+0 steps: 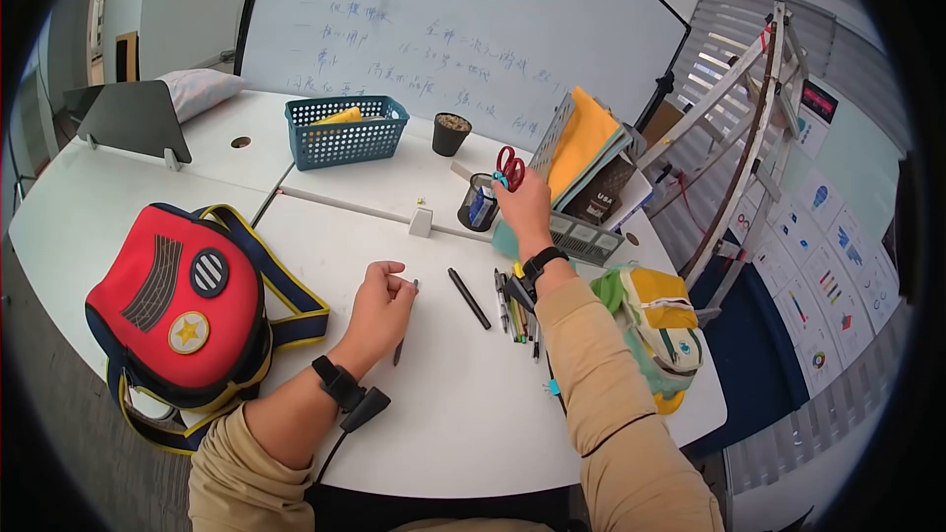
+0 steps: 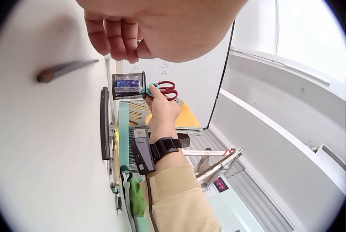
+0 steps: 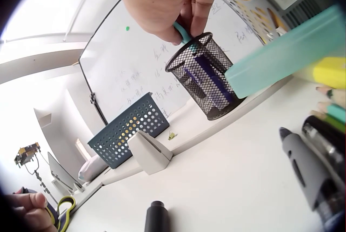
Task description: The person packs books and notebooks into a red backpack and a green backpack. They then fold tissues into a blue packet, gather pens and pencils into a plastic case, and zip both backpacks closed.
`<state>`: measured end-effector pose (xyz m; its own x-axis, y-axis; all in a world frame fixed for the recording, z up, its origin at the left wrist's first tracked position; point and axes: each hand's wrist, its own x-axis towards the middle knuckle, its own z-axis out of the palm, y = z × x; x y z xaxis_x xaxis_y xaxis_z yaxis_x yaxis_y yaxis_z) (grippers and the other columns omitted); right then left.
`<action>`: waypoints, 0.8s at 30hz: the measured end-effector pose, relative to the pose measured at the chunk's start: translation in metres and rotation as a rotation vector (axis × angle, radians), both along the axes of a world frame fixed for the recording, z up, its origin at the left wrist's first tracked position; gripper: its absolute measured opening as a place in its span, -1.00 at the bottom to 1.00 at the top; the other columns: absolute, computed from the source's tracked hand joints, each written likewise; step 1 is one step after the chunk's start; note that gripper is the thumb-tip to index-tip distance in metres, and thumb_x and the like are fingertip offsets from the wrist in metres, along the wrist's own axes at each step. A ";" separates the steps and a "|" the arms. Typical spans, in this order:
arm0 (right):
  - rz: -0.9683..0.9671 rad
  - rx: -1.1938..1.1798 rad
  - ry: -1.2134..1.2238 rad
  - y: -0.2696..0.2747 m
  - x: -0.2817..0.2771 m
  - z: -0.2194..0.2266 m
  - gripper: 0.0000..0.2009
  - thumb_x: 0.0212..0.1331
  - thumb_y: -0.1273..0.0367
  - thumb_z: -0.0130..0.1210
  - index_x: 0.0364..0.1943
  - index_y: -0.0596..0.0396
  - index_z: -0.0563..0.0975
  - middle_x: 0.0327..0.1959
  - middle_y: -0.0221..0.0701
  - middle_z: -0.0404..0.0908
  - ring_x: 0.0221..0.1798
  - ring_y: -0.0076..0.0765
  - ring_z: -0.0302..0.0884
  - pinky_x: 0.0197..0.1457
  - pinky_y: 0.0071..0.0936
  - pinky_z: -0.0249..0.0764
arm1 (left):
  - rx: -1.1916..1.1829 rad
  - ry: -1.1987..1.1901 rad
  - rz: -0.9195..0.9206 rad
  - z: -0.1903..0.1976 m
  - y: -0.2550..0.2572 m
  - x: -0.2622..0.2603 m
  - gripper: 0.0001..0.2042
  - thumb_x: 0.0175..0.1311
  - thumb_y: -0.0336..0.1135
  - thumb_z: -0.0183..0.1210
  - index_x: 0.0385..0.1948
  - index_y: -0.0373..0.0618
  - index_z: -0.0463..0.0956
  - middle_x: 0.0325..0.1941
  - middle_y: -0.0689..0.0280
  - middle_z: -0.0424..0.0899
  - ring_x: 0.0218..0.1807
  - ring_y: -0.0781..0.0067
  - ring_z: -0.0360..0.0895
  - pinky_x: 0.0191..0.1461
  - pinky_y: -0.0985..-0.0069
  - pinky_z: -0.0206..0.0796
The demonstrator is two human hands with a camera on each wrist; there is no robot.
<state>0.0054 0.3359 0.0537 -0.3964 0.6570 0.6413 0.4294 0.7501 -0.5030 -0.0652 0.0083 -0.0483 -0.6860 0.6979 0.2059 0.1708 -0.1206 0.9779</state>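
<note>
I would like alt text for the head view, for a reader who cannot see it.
A person's right hand holds red-handled scissors at a black mesh cup on a white table. The left hand, fingers loosely curled, is between a red bag and a black pen; behind stands a whiteboard with handwriting.

An office, by its whiteboard [image 1: 581, 25] with handwriting [image 1: 345, 12], white desks [image 1: 463, 404], pen cup [image 3: 207, 100] and chart sheets [image 1: 823, 271]

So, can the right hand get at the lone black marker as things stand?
Probably not straight away: the right hand holds the red-handled scissors at the mesh pen cup, though the black marker lies uncovered on the white table.
</note>
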 end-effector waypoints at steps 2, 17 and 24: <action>0.002 -0.011 -0.017 -0.002 0.001 0.001 -0.61 0.23 0.19 0.59 -0.13 0.23 0.73 -0.21 -0.04 0.87 -0.12 0.19 0.86 0.01 0.01 0.72 | -0.008 0.007 0.004 0.000 0.000 0.000 -0.63 0.66 -0.38 0.25 0.35 -0.36 0.45 -0.04 0.14 0.81 -0.05 0.37 0.77 0.06 0.38 0.62; 0.259 -0.189 0.104 -0.016 0.066 0.002 -0.48 0.29 0.14 0.65 0.08 0.28 0.68 -0.06 -0.29 0.85 -0.12 -0.38 0.74 0.05 -0.32 0.74 | -0.099 0.134 0.070 0.003 -0.004 -0.002 -0.65 0.59 -0.40 0.28 0.29 -0.33 0.50 -0.04 0.14 0.80 -0.10 0.33 0.75 0.04 0.37 0.62; 0.144 -0.466 -0.487 -0.062 0.175 -0.004 -0.44 0.34 -0.04 0.58 -0.12 0.29 0.74 -0.24 -0.25 0.84 -0.22 -0.32 0.77 -0.07 -0.31 0.69 | -0.506 0.477 0.079 0.029 -0.024 0.015 -0.57 0.44 -0.20 0.49 0.15 -0.28 0.59 -0.20 0.08 0.84 -0.11 -0.02 0.82 0.01 0.10 0.63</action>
